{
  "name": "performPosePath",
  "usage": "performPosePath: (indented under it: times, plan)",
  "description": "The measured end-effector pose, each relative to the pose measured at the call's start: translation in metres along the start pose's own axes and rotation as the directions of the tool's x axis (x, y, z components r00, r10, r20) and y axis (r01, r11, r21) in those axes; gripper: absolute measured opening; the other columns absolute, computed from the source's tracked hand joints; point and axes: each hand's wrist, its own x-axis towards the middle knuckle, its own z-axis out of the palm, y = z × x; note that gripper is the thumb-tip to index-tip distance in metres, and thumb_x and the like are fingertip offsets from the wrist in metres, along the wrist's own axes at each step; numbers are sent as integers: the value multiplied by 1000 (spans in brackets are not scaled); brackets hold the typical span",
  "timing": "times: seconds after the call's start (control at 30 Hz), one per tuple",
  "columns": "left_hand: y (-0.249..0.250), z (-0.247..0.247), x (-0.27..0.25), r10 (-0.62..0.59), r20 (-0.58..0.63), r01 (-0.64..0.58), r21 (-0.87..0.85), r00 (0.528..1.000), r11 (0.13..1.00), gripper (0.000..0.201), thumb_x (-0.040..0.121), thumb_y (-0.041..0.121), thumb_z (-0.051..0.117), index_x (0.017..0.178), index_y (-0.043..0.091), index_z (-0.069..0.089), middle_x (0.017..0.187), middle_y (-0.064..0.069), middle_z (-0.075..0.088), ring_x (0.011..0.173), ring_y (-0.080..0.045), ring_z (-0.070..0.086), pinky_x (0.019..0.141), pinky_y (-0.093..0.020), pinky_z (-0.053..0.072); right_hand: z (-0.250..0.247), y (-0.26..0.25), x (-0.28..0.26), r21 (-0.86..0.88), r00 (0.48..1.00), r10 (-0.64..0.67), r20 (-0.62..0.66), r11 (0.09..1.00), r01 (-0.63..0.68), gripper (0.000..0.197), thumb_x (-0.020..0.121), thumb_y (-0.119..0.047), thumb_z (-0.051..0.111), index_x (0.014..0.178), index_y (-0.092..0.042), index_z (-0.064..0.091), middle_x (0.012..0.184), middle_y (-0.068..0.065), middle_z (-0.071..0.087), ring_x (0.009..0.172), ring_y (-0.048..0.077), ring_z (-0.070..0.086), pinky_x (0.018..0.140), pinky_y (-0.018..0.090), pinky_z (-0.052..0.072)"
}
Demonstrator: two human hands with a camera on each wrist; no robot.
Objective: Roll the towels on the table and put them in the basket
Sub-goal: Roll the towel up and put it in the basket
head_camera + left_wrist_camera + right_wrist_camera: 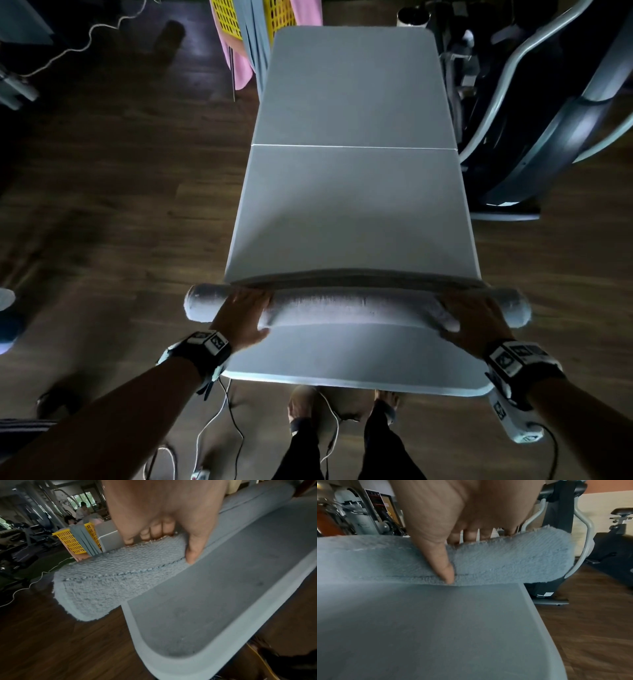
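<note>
A grey-blue towel [352,305] lies rolled into a long tube across the near part of the white folding table [352,205]. Both of its ends overhang the table's sides. A narrow flat strip of towel [356,277] shows just beyond the roll. My left hand [253,313] grips the roll near its left end, fingers over the top and thumb on the near side. My right hand [455,310] grips it the same way near the right end. The wrist views show the towel [120,577] [505,555] under each hand [173,546] [459,557]. The yellow basket [233,17] stands beyond the table's far left corner.
Pink and grey towels hang over the basket [68,542]. An exercise machine [548,120] stands close to the table's right side. Cables [219,428] trail on the wooden floor by my feet. Other people sit far off in the left wrist view.
</note>
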Motion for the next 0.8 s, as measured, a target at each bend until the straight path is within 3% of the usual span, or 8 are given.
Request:
performPosePath:
  times: [0.07, 0.13, 0.23, 0.3, 0.4, 0.57, 0.7, 0.8]
  plan:
    - [1, -1, 0, 7, 45, -9, 46, 999, 999, 23, 61, 31, 69, 78, 18, 62, 81, -2, 67, 83, -27, 65, 80, -40, 50, 6, 5, 0, -62, 1000, 10, 29, 998, -8, 58, 74, -52, 56, 130, -38, 51, 129, -6, 58, 123, 21, 47, 105, 45, 31]
    - [2, -9, 10, 1, 63, -4, 51, 998, 999, 27, 64, 42, 57, 74, 18, 65, 76, -2, 68, 76, -27, 66, 74, -36, 49, -6, 5, 10, -63, 999, 26, 35, 998, -24, 49, 79, -53, 52, 126, -39, 53, 125, -6, 61, 121, 20, 51, 104, 44, 32]
    - [-6, -18, 33, -11, -106, 15, 42, 994, 999, 51, 80, 44, 37, 106, 11, 65, 102, -10, 67, 92, -32, 63, 83, -39, 47, -25, 7, 33, 32, 998, 51, -33, 998, -50, 45, 91, -50, 42, 134, -38, 44, 138, -6, 51, 129, 20, 42, 108, 48, 22]
    - [-14, -19, 42, -62, -160, 65, 12, 985, 998, 54, 89, 43, 43, 126, 5, 54, 121, -14, 61, 107, -32, 58, 92, -44, 46, -30, 13, 47, 116, 996, 57, -65, 992, -49, 52, 94, -45, 38, 144, -36, 29, 153, -7, 32, 139, 19, 29, 113, 53, 11]
    - [-25, -12, 45, -45, -18, 46, 66, 999, 997, 69, 79, 51, 64, 132, 10, 48, 125, -9, 58, 114, -30, 56, 95, -44, 44, -33, 21, 52, 85, 998, 41, 56, 995, -46, 73, 88, -62, 43, 150, -34, 17, 157, -9, 19, 144, 17, 17, 113, 56, -1]
    - [-18, -14, 52, -89, 13, 88, 69, 996, 994, 51, 60, 16, 84, 105, 9, 63, 85, -13, 68, 78, -34, 66, 72, -41, 54, -24, 19, 47, 8, 999, 27, 25, 1000, -27, 62, 87, -57, 49, 142, -33, 35, 141, -7, 47, 130, 19, 42, 108, 53, 21]
    - [-9, -17, 58, -232, 73, 231, 16, 970, 973, 40, 86, 30, 63, 119, 11, 56, 105, -15, 67, 97, -35, 64, 79, -40, 51, -19, 1, 41, 188, 990, 131, 59, 972, -140, 57, 85, -49, 57, 135, -25, 44, 128, 5, 58, 114, 28, 56, 98, 41, 40]
    - [21, -14, 50, -347, 122, 358, -77, 930, 931, 43, 91, 38, 56, 121, 8, 51, 118, -17, 62, 106, -37, 60, 85, -40, 48, -15, -23, 32, 347, 971, 200, 128, 909, -233, 55, 85, -41, 60, 132, -17, 46, 123, 15, 58, 110, 34, 57, 91, 38, 44]
